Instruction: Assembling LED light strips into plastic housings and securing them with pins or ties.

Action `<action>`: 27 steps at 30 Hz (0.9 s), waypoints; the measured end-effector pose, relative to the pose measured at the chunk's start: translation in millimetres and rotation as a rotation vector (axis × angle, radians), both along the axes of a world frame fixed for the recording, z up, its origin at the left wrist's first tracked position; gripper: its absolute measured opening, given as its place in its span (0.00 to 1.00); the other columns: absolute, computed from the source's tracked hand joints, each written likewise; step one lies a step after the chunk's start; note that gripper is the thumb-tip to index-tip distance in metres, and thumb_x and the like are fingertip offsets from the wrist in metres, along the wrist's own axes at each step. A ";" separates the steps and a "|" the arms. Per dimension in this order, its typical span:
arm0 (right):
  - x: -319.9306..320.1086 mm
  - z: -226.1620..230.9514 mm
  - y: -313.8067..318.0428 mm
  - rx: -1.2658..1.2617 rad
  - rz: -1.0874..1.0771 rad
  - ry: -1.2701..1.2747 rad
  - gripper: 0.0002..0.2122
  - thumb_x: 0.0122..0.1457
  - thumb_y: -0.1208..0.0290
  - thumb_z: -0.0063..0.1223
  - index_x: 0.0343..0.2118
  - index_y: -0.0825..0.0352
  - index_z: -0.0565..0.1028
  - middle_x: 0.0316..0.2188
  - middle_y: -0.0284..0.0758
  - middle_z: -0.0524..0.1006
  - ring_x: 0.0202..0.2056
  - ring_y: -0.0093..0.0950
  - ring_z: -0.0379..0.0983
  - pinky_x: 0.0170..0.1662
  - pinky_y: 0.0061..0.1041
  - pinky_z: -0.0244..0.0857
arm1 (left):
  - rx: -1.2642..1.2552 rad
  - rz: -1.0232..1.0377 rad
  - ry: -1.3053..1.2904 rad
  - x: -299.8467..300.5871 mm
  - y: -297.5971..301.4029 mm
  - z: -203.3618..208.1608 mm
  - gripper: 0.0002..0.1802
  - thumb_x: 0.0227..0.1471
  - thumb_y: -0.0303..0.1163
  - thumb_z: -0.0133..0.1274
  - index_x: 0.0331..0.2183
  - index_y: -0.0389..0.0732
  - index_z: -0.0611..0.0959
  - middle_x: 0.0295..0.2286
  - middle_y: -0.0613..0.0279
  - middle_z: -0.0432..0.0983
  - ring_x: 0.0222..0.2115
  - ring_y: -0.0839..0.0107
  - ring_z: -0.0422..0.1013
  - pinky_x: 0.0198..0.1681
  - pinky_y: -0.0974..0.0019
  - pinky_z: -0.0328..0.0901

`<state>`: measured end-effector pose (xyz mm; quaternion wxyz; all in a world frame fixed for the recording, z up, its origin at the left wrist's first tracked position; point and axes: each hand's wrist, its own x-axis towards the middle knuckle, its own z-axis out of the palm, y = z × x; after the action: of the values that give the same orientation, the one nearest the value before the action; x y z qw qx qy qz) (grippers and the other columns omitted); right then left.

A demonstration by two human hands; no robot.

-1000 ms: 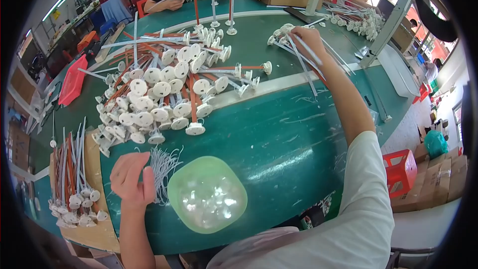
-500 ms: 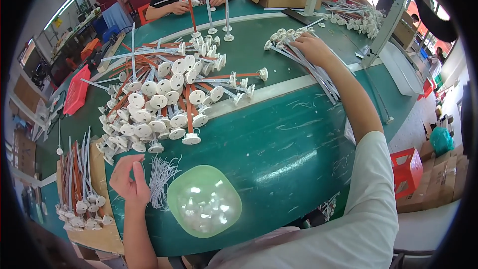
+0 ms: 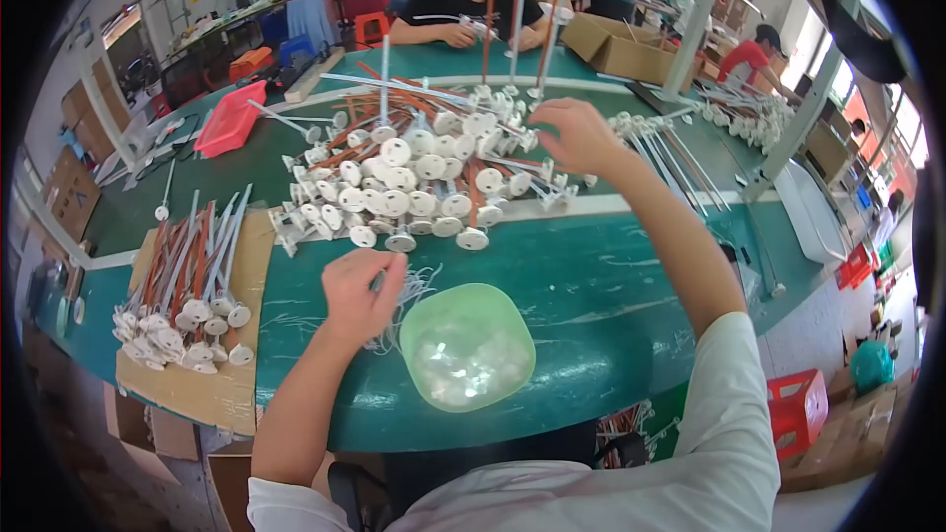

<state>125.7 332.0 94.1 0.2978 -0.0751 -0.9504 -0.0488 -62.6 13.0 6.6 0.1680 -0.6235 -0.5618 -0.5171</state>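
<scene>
A large heap of white round discs [image 3: 399,177] fixed to long thin grey and rust-brown strips covers the middle of the green table. My right hand [image 3: 579,138] is at the heap's right edge, fingers bent and apart, with nothing visible in them. My left hand [image 3: 363,291] hovers just in front of the heap. Its fingers are curled and the thumb is against them; what they hold, if anything, is hidden. Beside that hand lies a bundle of thin white cords [image 3: 419,286], partly covered. A pale green bowl [image 3: 527,340] of small shiny clear pieces stands in front of me.
More disc-ended strips [image 3: 202,310] lie on cardboard [image 3: 236,389] at the left. Another small row [image 3: 680,167] sits to the right, near a metal post [image 3: 695,25]. A red tray [image 3: 229,123] is at the far left. Across the table a co-worker [image 3: 473,5] handles something.
My right hand has left the row of strips at the right and moved left to the heap. My left hand stays curled near the cords. The view has shifted.
</scene>
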 end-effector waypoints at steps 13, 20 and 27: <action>-45.4 0.2 -87.2 -0.141 0.031 0.041 0.09 0.51 0.73 0.56 0.35 0.67 0.77 0.36 0.41 0.78 0.40 0.43 0.74 0.45 0.38 0.68 | -0.037 0.009 0.115 -6.4 10.9 1.1 0.07 0.45 0.25 0.59 0.31 0.37 0.82 0.30 0.54 0.79 0.31 0.57 0.74 0.35 0.59 0.68; 40.4 -65.1 -64.5 -0.022 -0.345 0.064 0.17 0.46 0.59 0.65 0.35 0.65 0.79 0.38 0.39 0.79 0.42 0.38 0.74 0.44 0.37 0.70 | -0.072 0.047 0.198 -1.7 11.0 -4.1 0.14 0.44 0.29 0.61 0.36 0.35 0.82 0.42 0.52 0.77 0.44 0.52 0.70 0.48 0.55 0.66; 61.4 -84.9 -69.7 0.151 -0.447 -0.015 0.14 0.45 0.63 0.63 0.31 0.67 0.77 0.32 0.36 0.79 0.37 0.33 0.75 0.35 0.33 0.72 | -0.031 0.079 0.213 8.1 10.9 -3.8 0.13 0.44 0.29 0.61 0.36 0.36 0.82 0.43 0.54 0.77 0.45 0.53 0.70 0.48 0.55 0.66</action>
<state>187.2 262.3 9.2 0.2774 -0.2605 -0.9060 -0.1852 -54.5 23.9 2.8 0.2375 -0.6547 -0.5728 -0.4322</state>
